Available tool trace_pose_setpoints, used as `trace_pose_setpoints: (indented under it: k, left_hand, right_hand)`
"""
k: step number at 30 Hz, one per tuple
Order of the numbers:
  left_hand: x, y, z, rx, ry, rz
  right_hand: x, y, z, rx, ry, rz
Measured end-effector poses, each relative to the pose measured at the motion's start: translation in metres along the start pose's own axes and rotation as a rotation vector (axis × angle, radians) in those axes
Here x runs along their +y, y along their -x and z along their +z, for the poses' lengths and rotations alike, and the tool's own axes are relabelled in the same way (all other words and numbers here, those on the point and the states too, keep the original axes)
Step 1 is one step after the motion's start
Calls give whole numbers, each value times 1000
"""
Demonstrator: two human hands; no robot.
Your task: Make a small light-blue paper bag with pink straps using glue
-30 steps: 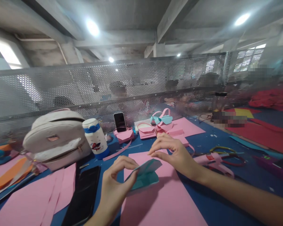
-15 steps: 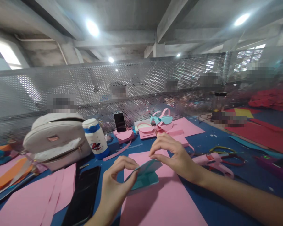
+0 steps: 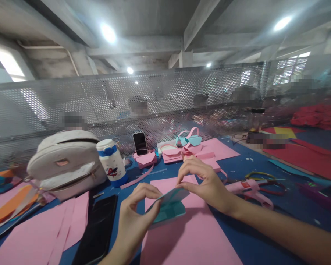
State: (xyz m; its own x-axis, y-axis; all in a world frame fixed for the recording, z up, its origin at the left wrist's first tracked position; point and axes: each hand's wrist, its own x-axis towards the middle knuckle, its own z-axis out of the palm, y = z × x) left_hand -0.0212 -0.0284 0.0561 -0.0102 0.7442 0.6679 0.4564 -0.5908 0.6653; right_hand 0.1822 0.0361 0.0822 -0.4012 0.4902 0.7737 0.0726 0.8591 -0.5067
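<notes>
A folded piece of light blue-green paper (image 3: 171,210) is held up just above a large pink paper sheet (image 3: 195,239). My left hand (image 3: 138,213) pinches its left end between thumb and fingers. At the upper edge of the folded piece, my right hand (image 3: 205,184) has thumb and fingertips pressed together on the paper. The fold gapes toward me, showing a darker inside. Beyond my right hand lie small pink paper bags (image 3: 172,154) and a light blue paper bag (image 3: 191,140) with a pink handle.
A pink glue gun (image 3: 248,187) and scissors (image 3: 270,180) lie on the right. To the left are a black phone (image 3: 96,228), pink sheets (image 3: 49,228), a white backpack (image 3: 68,162) and a bottle (image 3: 111,162). A perforated metal screen (image 3: 165,95) stands behind; people sit beyond it.
My right hand has shifted very slightly to the right along the paper's edge. My left hand and the folded paper stay where they were.
</notes>
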Motion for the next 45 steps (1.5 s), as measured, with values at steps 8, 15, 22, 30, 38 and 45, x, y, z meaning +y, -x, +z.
trace_pose_setpoints:
  k: [8, 15, 22, 30, 38, 45]
  left_hand:
    - [-2, -1, 0, 17, -1, 14]
    - [-5, 0, -2, 22, 30, 7]
    - [-8, 0, -2, 26, 59, -52]
    - [-9, 0, -1, 13, 100, -109]
    - [-12, 0, 0, 52, 191, -251]
    - [-14, 0, 0, 46, 188, -293]
  right_hand:
    - [2, -5, -6, 27, -56, 40]
    - [-3, -7, -13, -77, 106, -26]
    - [3, -2, -8, -140, 200, -75]
    - [5, -1, -4, -150, 423, -193]
    - [10, -1, 0, -57, 206, 1]
    - [6, -2, -3, 11, 49, 84]
